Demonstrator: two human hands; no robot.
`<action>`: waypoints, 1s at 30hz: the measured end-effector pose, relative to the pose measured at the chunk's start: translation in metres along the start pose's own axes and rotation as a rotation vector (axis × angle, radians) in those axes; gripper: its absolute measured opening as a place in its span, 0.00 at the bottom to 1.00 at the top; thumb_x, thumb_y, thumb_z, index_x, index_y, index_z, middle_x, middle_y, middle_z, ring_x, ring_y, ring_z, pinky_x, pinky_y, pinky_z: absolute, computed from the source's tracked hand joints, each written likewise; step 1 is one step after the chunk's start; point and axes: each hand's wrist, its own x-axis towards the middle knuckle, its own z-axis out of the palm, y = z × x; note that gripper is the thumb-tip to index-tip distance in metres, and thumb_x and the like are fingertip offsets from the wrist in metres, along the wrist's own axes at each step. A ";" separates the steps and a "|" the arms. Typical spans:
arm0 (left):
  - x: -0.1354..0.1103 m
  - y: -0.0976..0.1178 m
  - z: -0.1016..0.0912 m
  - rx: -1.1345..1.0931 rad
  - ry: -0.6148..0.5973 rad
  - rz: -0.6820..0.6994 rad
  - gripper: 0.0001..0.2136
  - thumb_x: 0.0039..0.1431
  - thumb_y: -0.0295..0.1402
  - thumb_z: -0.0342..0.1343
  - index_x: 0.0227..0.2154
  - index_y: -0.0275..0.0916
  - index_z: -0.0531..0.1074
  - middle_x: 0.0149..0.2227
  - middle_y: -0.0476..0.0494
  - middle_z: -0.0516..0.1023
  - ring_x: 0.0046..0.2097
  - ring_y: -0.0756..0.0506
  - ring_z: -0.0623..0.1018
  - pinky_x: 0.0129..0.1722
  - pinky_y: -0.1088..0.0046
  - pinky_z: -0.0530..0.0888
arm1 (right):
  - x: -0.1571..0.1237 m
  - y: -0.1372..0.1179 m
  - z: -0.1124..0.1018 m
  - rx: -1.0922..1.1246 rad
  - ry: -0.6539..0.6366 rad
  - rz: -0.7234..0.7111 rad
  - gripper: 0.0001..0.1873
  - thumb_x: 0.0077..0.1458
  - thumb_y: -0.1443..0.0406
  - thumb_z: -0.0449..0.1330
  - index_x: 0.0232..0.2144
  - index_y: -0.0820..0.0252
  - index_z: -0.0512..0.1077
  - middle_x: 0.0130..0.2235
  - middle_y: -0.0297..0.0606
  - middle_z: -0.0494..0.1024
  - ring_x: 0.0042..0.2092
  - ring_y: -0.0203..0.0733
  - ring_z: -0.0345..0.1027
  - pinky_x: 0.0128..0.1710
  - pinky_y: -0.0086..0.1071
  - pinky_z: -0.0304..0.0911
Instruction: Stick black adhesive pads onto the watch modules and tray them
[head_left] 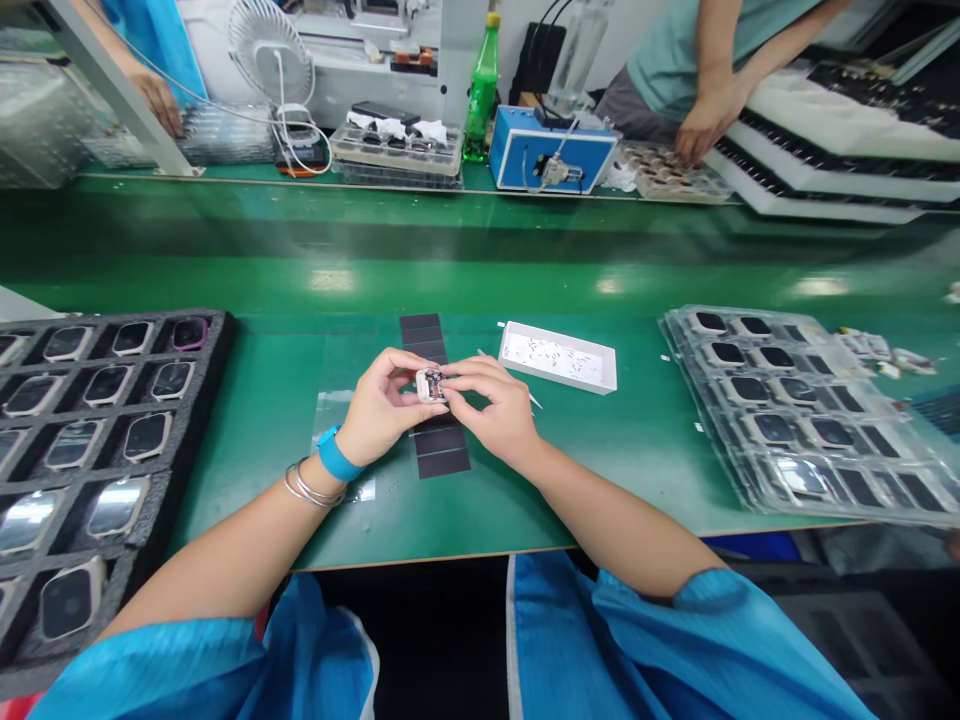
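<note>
Above the middle of the bench, a small pale watch case [430, 386] shows its inner parts, with dark and coppery pieces inside. My left hand [386, 405] grips it from the left between thumb and fingers. From the right, the fingertips of my right hand [495, 405] pinch at the case's edge; any tiny part between them is hidden. Beneath both hands lies a strip of black rectangular pieces [442, 452]. A thin pointed tool [535, 401] pokes out beside my right hand; whether it is held or lying there I cannot tell.
A white box [607, 372] with tiny dark bits stands beyond my right hand. At left is a black foam tray [217, 345] of watches; stacked clear trays [739, 480] with watches are at right. Across the bench, co-workers' hands work near a fan [271, 50], green bottle [480, 95] and blue device [517, 150].
</note>
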 end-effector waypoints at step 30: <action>-0.002 -0.003 0.000 0.002 0.008 -0.021 0.24 0.37 0.36 0.74 0.34 0.40 0.68 0.38 0.48 0.74 0.42 0.47 0.78 0.40 0.68 0.79 | 0.002 0.002 -0.001 0.058 -0.050 0.030 0.05 0.57 0.68 0.62 0.32 0.55 0.78 0.42 0.38 0.81 0.44 0.42 0.75 0.51 0.44 0.68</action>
